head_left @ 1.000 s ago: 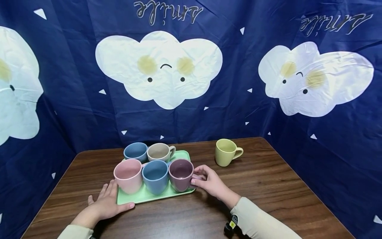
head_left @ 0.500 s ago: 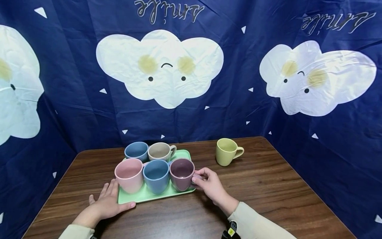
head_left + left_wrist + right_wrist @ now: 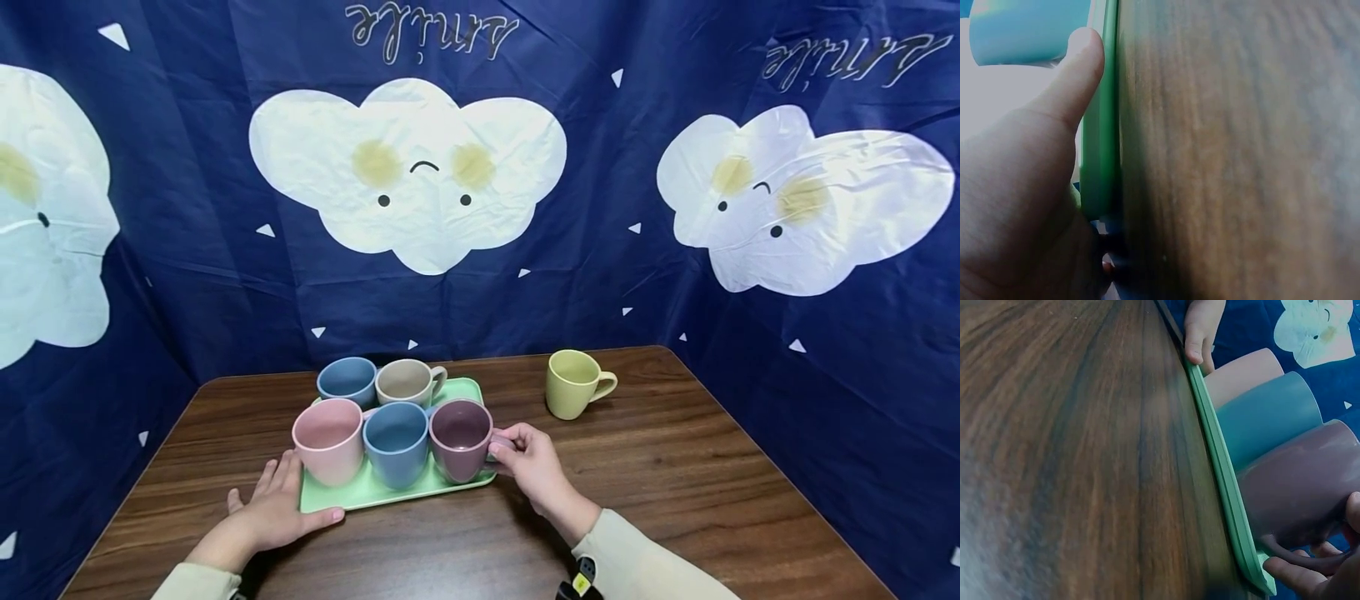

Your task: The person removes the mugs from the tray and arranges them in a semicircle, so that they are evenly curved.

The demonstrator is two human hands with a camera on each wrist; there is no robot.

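Observation:
In the head view, a light green tray carries several mugs. The front row has a pink mug, a blue mug and a purple mug. Behind them stand another blue mug and a beige mug. My right hand pinches the purple mug's handle between thumb and fingers, while the mug stands upright at the tray's right end. At the near left corner, my left hand rests with fairly straight fingers against the tray; its thumb lies along the front rim.
A yellow mug stands on the wooden table, right of the tray and behind my right hand, its handle pointing right. A dark blue curtain with white clouds hangs along the table's back and sides.
My right thumb and fingers have come together on the purple mug's handle. The left hand, the tray and the mugs hold their places, and the head view has shifted slightly.

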